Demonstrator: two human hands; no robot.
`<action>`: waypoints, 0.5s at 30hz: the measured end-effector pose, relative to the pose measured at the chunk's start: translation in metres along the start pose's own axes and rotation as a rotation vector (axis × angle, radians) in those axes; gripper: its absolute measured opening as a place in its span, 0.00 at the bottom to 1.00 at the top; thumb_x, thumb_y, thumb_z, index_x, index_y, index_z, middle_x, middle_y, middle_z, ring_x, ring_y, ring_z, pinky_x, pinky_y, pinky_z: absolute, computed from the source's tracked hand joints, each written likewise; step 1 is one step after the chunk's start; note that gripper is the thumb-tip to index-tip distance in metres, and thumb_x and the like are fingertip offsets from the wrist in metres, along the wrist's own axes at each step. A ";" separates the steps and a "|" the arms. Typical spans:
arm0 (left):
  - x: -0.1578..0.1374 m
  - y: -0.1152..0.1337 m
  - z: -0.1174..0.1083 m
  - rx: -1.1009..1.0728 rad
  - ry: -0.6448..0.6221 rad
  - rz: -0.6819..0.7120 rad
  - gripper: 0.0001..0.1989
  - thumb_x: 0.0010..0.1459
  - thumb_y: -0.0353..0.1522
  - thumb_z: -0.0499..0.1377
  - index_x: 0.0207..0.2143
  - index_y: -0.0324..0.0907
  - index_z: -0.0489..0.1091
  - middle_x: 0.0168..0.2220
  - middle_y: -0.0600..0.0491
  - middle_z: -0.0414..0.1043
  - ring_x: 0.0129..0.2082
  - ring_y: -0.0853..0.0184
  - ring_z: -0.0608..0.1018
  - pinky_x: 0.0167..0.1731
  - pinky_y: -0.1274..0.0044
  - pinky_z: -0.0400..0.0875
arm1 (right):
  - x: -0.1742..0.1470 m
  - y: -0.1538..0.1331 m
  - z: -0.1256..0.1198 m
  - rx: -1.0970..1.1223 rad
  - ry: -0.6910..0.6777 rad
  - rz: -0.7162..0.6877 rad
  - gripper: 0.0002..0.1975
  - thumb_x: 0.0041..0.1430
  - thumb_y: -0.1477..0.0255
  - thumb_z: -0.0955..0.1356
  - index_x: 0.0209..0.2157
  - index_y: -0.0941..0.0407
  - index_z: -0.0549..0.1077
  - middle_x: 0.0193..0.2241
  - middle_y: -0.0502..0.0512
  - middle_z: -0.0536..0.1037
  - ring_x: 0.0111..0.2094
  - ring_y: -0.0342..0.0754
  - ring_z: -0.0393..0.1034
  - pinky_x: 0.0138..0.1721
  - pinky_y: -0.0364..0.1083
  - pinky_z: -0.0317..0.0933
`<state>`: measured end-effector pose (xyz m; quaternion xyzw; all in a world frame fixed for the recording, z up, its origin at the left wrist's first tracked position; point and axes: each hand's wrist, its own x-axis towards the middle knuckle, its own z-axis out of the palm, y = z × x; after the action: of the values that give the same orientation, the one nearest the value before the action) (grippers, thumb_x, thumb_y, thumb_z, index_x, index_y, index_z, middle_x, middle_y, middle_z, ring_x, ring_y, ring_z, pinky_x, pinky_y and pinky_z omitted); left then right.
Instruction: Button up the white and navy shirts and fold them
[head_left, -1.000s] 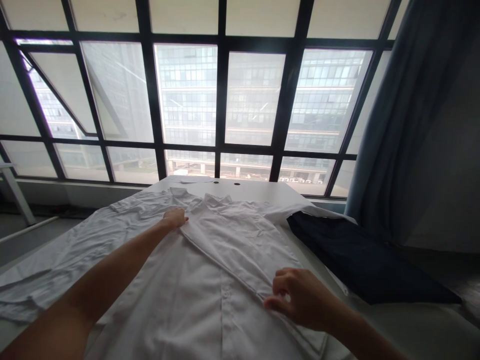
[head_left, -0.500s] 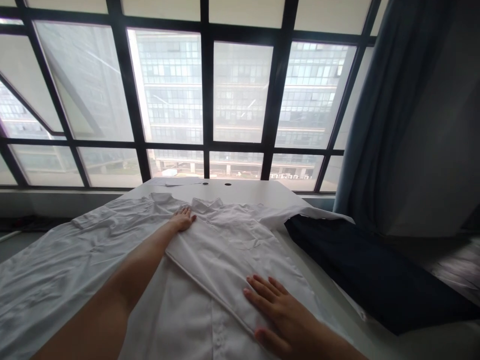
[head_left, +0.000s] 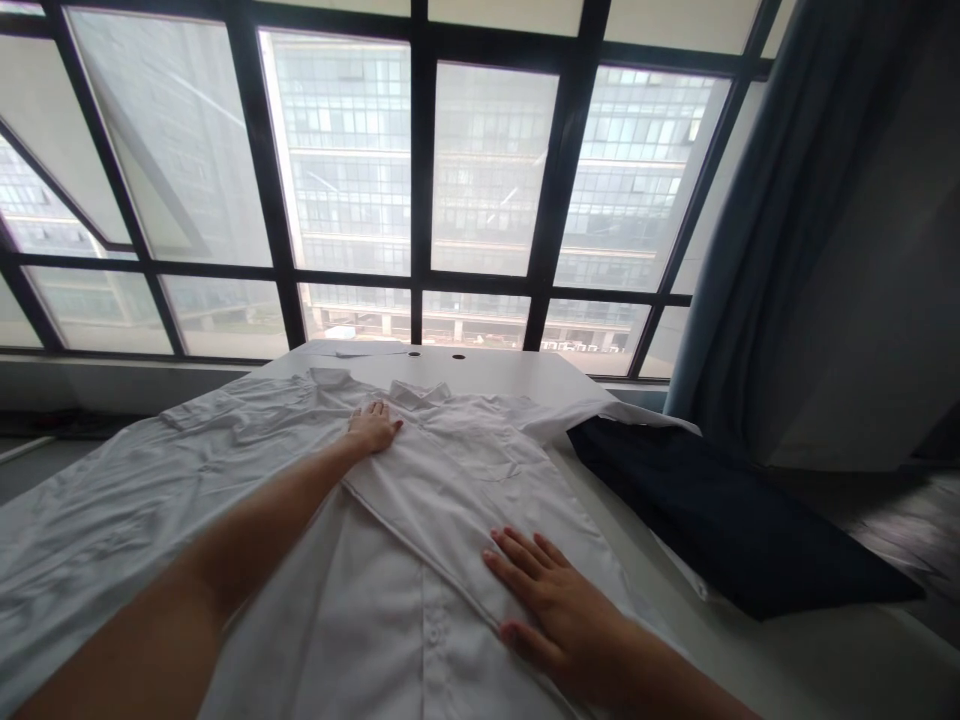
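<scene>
their left hand [head_left: 369, 430] lies flat, lightly splayed, on a white shirt [head_left: 457, 490] at eight o'clock; right hand [head_left: 551, 605], spread wide, at five-thirty.

One left hand [head_left: 373, 430], one right hand [head_left: 559, 610], two white shirts [head_left: 480, 435], two collars [head_left: 330, 377], one dark blue cloth [head_left: 727, 515], one curtain [head_left: 750, 250], one table [head_left: 517, 370], two round holes [head_left: 458, 357] in its top.

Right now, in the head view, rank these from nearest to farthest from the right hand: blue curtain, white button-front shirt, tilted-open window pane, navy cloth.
1. White button-front shirt: directly under the right hand.
2. Navy cloth: just off to the right.
3. Blue curtain: right side, beyond the cloth.
4. Tilted-open window pane: far left, in the background.
</scene>
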<state>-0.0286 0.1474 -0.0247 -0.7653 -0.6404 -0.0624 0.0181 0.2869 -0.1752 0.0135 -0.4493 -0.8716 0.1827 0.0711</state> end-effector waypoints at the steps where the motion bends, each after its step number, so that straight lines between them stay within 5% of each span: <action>1: -0.013 0.005 0.003 -0.015 -0.051 0.025 0.39 0.66 0.53 0.38 0.69 0.36 0.51 0.70 0.37 0.43 0.70 0.49 0.48 0.64 0.53 0.43 | -0.001 -0.003 0.003 -0.011 -0.002 0.002 0.35 0.66 0.51 0.59 0.68 0.53 0.54 0.69 0.62 0.47 0.70 0.59 0.39 0.68 0.62 0.34; 7: -0.070 -0.013 0.008 -0.069 -0.099 0.082 0.43 0.64 0.57 0.37 0.69 0.36 0.48 0.71 0.40 0.40 0.70 0.51 0.46 0.65 0.58 0.43 | -0.003 -0.019 0.011 -0.083 -0.033 0.049 0.36 0.67 0.52 0.58 0.68 0.58 0.54 0.69 0.65 0.48 0.70 0.60 0.39 0.68 0.62 0.35; 15: -0.065 -0.064 -0.001 -0.089 -0.132 0.144 0.38 0.67 0.52 0.36 0.69 0.37 0.50 0.71 0.42 0.43 0.71 0.58 0.47 0.66 0.66 0.43 | 0.000 -0.029 0.007 -0.158 -0.045 0.065 0.35 0.65 0.51 0.59 0.66 0.57 0.59 0.68 0.65 0.54 0.68 0.61 0.46 0.66 0.61 0.44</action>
<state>-0.1031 0.0951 -0.0349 -0.8118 -0.5802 -0.0388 -0.0536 0.2632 -0.1924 0.0183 -0.4774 -0.8696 0.1255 0.0099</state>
